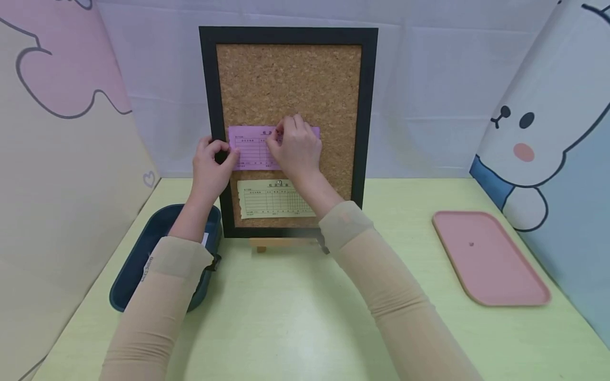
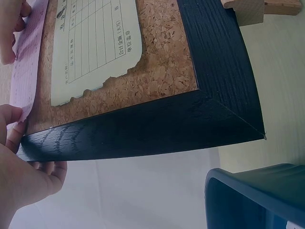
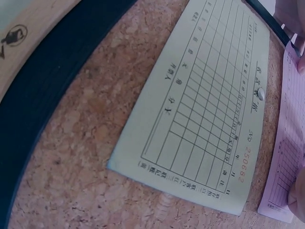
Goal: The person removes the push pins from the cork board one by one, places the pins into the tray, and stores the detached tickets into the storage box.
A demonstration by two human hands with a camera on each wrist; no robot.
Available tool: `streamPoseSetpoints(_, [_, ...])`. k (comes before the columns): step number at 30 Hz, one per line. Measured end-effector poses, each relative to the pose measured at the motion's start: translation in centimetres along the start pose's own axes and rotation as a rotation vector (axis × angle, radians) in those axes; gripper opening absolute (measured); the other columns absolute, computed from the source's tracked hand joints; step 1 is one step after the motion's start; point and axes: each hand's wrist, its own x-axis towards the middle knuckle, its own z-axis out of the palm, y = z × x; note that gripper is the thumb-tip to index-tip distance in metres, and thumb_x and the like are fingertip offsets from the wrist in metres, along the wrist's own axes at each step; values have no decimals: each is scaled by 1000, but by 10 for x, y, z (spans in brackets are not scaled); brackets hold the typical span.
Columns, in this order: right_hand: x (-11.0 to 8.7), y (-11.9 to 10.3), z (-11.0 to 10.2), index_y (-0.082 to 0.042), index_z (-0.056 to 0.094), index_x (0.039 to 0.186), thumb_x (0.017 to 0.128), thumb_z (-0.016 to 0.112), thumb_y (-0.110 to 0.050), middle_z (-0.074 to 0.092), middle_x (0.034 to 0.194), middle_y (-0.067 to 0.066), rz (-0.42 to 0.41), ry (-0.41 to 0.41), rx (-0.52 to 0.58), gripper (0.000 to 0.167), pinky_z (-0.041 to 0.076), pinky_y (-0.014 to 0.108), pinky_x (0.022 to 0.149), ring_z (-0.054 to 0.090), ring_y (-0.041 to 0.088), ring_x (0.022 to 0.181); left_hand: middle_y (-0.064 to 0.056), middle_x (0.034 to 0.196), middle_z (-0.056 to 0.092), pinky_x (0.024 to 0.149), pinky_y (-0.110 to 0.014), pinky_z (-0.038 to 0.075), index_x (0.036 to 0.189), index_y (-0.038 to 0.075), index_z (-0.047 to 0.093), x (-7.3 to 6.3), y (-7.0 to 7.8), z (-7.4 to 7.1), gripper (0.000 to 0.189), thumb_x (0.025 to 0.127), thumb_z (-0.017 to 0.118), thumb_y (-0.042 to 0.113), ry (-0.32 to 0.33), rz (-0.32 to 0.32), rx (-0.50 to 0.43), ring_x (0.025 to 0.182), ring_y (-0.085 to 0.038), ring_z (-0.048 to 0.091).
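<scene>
A black-framed cork board (image 1: 290, 84) stands upright on the table. Against its cork lies a pink printed slip (image 1: 252, 153), above a pale yellow slip (image 1: 271, 201) fixed by a silver thumbtack (image 1: 279, 183) near its top edge. My left hand (image 1: 212, 164) pinches the pink slip's left edge between thumb and index finger; its other fingers reach behind the frame in the left wrist view. Over the pink slip's top middle, my right hand (image 1: 300, 151) pinches a small tack-like thing, mostly hidden by the fingertips. The right hand covers much of that slip's right half.
A dark blue bin (image 1: 119, 283) sits left of the board, below my left forearm, with white paper inside. To the right lies a pink tray (image 1: 505, 264) holding one tiny tack (image 1: 471, 244). A wooden stand (image 1: 281, 242) shows below the frame.
</scene>
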Motion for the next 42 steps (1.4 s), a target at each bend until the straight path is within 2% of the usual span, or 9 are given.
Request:
streamPoseSetpoints(5, [-2,1,0,-12,64,88,86,61,-28,61,82,0,17,-3,7,16,46,26,53,57,13,67,-17,136,42,107,-49,30,91,-2,60,-1,1,1,27,90,63,25,-5,2,-2,129,-33,36])
streamPoseSetpoints(12, [-2,0,-1,-12,65,89,87,63,-28,62,83,0,24,-16,29,17,46,25,54,58,13,67,-17,138,40,106,-49,31,93,-2,59,-2,3,0,28,90,63,25,-9,-24,-12,129,-32,36])
streamPoseSetpoints(26, [-5,5,-3,-13,66,91,88,62,-29,62,84,-1,27,-20,99,17,44,23,51,58,11,67,-16,138,40,106,-48,32,94,-2,59,-2,2,1,28,91,62,26,-6,-33,-4,129,-32,36])
streamPoseSetpoints(34, [-6,9,-12,-11,65,91,87,63,-27,62,86,1,-15,-18,171,17,42,24,51,53,11,65,-16,133,43,102,-46,36,93,-3,59,-2,4,1,27,90,62,24,13,-25,-14,121,-31,41])
streamPoseSetpoints(42, [0,16,-32,-10,66,90,87,63,-25,57,77,2,-60,8,196,15,38,24,49,50,11,67,-17,132,43,101,-46,37,92,-3,58,-2,2,2,27,90,62,23,15,-15,-18,120,-31,42])
